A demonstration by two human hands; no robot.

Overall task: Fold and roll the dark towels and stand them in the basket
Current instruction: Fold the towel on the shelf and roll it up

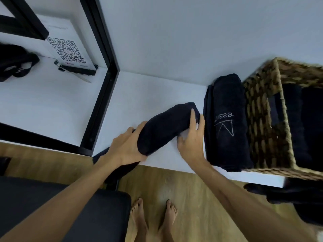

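Both forearms reach in as my left hand [125,147] and right hand [190,137] cup the rolled towel [166,126] on the white shelf [143,91]; I'd keep it tight, then stand it in the basket [262,109].

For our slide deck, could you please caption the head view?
Both hands, left hand and right hand, roll a dark towel beside the basket.

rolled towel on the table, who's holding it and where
Both hands hold the rolled dark towel: left hand at its near end, right hand at its far end.
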